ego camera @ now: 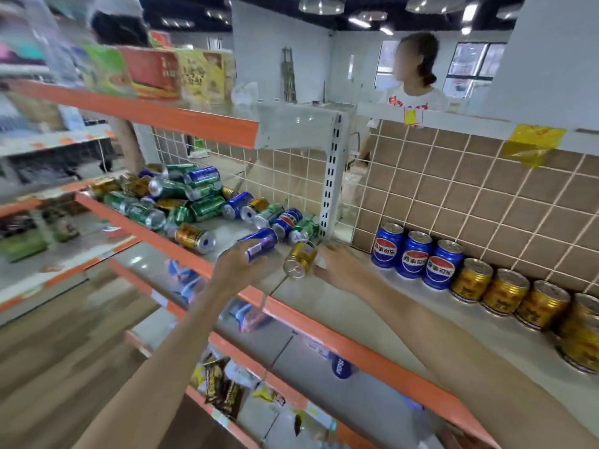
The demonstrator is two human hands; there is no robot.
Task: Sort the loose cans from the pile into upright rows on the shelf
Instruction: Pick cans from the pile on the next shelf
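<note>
Gold can (299, 260) sits in the right hand (337, 268), fingers curled round its side; it is tilted, long axis leaning, silver end facing the camera & down. Left hand (241, 265) grips a blue can (259, 244) lying sideways, just left of it. Behind both grips: pile of loose cans (191, 197) on the shelf (340, 306), w/ a white upright post (332, 176) close by. Right of the grip: upright row, blue cans (415, 254) then gold cans (505, 293).
</note>
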